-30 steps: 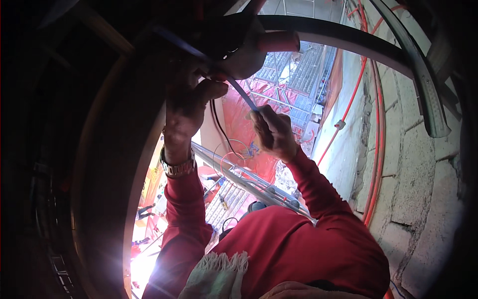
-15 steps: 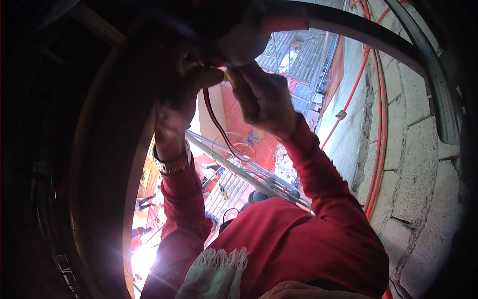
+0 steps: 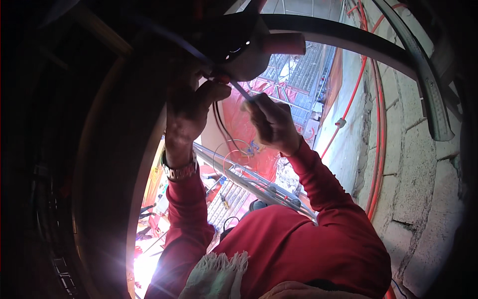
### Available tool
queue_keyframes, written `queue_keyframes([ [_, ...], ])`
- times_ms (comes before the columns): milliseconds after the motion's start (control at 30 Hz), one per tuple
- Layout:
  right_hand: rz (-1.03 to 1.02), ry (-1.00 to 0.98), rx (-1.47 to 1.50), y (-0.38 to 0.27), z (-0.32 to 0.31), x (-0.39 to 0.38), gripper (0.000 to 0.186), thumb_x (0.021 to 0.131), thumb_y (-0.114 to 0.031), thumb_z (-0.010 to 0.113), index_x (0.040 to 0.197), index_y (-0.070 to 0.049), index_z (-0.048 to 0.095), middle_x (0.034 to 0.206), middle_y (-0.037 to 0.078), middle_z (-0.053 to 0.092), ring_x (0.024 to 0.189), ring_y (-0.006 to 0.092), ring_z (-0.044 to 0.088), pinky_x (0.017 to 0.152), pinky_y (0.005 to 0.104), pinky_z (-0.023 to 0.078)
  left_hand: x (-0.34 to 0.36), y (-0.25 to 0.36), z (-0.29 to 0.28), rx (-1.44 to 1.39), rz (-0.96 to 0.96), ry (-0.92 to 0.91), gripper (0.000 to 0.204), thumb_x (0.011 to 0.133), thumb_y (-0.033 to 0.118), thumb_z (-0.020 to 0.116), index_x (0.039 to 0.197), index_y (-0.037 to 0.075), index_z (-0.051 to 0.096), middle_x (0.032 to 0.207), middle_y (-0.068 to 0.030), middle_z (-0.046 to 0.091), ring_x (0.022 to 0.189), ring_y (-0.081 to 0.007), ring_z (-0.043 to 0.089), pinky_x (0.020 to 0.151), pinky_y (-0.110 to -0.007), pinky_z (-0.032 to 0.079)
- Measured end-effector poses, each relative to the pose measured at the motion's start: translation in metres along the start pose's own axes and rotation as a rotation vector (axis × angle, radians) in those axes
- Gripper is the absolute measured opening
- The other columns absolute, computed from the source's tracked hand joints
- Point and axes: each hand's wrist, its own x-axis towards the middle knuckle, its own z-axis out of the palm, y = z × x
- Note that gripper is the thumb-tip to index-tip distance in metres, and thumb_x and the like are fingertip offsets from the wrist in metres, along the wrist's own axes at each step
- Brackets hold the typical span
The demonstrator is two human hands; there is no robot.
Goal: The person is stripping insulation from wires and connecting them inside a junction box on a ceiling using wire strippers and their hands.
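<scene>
A thin dark cable (image 3: pixel 219 122) hangs in a loop from the round white fitting (image 3: pixel 244 50) overhead, upper centre.

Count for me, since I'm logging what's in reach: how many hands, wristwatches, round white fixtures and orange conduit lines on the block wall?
Hands: 2, left hand and right hand
Wristwatch: 1, metal wristwatch on the left wrist
Round white fixture: 1
Orange conduits on the wall: at least 2
Total: at least 6
</scene>
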Motion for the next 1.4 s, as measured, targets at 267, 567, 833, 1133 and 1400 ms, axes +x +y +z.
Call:
queue_keyframes([
  [267, -0.024, 0.005, 0.031, -0.010, 0.008, 0.027, 0.018, 0.097, -0.002, 0.065, 0.114, -0.003, 0.060, 0.081, 0.015, 0.070, 0.067, 0.0347, 0.072, 0.057, 0.0414, 0.055, -0.002, -0.010, -0.007, 0.480, 0.264, -0.066, 0.014, 0.073, -0.001, 0.079, 0.083, 0.007, 0.072, 0.101, -0.0104, 0.062, 0.093, -0.0227, 0.069, 0.076, -0.033, 0.057],
  [567, -0.066, 0.034, 0.004, -0.012, 0.010, 0.041, 0.018, 0.097, -0.005, 0.066, 0.112, -0.003, 0.059, 0.071, 0.018, 0.064, 0.060, 0.0397, 0.066, 0.051, 0.0471, 0.049, 0.002, -0.005, -0.010, 0.087, 0.101, -0.052, 0.021, 0.079, -0.005, 0.077, 0.097, 0.002, 0.069, 0.107, -0.0107, 0.064, 0.099, -0.0198, 0.068, 0.081, -0.032, 0.058],
  [833, -0.068, -0.015, -0.131, -0.010, 0.005, 0.016, 0.019, 0.096, -0.004, 0.065, 0.115, -0.004, 0.060, 0.078, 0.018, 0.066, 0.063, 0.0398, 0.068, 0.052, 0.0448, 0.052, -0.006, -0.004, -0.012, 0.449, 0.142, -0.056, 0.032, 0.075, -0.003, 0.077, 0.105, -0.001, 0.066, 0.098, -0.0105, 0.066, 0.096, -0.0202, 0.069, 0.082, -0.034, 0.056],
  [1133, 0.070, -0.095, -0.010, 0.004, -0.010, -0.010, 0.016, 0.096, -0.002, 0.064, 0.111, -0.003, 0.060, 0.092, 0.014, 0.069, 0.074, 0.0357, 0.073, 0.061, 0.0421, 0.056, 0.002, 0.013, 0.001, 0.282, -0.042, -0.026, 0.024, 0.079, 0.003, 0.077, 0.100, -0.001, 0.067, 0.102, -0.0117, 0.069, 0.094, -0.0190, 0.070, 0.085, -0.034, 0.055],
  [1400, 0.069, -0.044, -0.016, 0.011, 0.001, -0.018, 0.019, 0.096, -0.002, 0.065, 0.114, -0.003, 0.060, 0.079, 0.018, 0.067, 0.067, 0.0378, 0.070, 0.057, 0.0437, 0.053, -0.002, 0.006, 0.000, 0.152, -0.055, -0.021, 0.026, 0.082, 0.001, 0.075, 0.105, -0.002, 0.065, 0.098, -0.0108, 0.069, 0.091, -0.0197, 0.068, 0.078, -0.036, 0.056],
])
